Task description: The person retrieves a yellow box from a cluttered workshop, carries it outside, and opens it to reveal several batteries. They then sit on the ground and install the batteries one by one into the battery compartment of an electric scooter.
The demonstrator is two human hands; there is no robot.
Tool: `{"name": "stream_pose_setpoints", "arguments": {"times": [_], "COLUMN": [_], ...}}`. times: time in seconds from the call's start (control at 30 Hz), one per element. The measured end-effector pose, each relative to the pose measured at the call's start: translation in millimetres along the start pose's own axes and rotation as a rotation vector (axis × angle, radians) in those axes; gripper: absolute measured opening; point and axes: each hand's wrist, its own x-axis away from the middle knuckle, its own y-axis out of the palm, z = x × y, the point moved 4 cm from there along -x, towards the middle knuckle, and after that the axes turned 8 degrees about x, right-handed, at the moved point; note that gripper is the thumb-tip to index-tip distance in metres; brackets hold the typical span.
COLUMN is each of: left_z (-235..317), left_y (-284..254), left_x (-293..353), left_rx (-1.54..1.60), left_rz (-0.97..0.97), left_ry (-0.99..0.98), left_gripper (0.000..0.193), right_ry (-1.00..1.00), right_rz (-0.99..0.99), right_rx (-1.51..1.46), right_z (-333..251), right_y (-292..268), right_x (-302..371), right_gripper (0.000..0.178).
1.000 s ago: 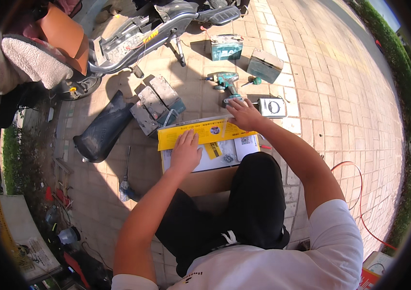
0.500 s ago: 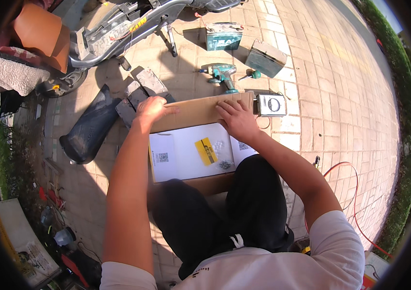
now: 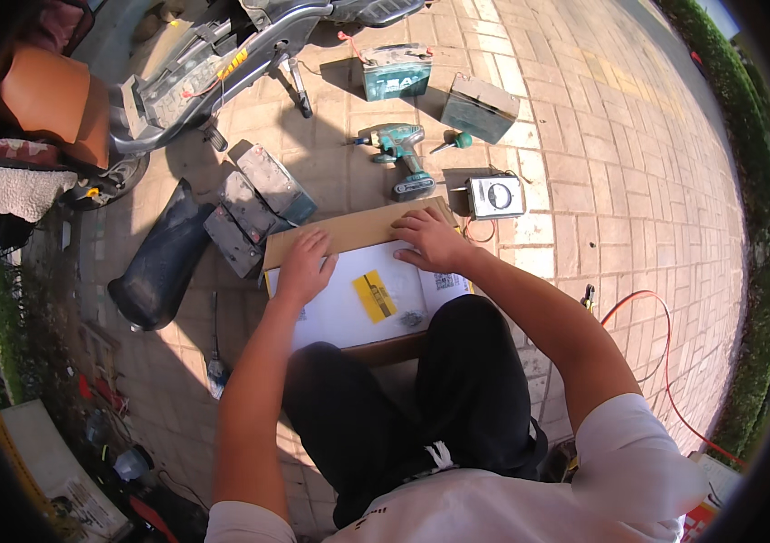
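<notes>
A cardboard box rests in front of my knees. A white sheet with printed codes covers much of its top. On it lie a yellow packet and small metal parts in what looks like a clear bag. My left hand rests at the left of the box, its fingertips on the brown flap and its thumb apart. At the right end of that flap, my right hand lies with fingers spread over the cardboard and the sheet's edge. Both palms face down.
Beyond the box are a teal cordless drill, a green-handled screwdriver, two batteries and a white-faced device. At left are dusty battery blocks, a black plastic cover and a scooter frame. A red hose curves at right.
The far flap has come down toward me and leans lower over the sheet. My left hand has slid nearer and inward from its far left corner; both hands lie flatter.
</notes>
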Motion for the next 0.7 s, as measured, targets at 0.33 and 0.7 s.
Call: {"name": "stream_pose_setpoints", "arguments": {"times": [0.33,0.7], "left_z": [52.7,-61.1], "left_y": [-98.9,-22.5], "left_x": [33.6,103.2], "left_rx": [-0.527,0.835], "left_rz": [-0.481,0.031], "left_ry": [-0.020,-0.865], "left_gripper": [0.031,0.073], "right_ry": [-0.167,1.129], "right_rz": [-0.639,-0.351], "right_rx": [0.513,-0.939], "right_z": [-43.1,52.5], "right_y": [-70.1,9.1], "right_x": [14.7,149.5], "right_gripper": [0.039,0.070]}}
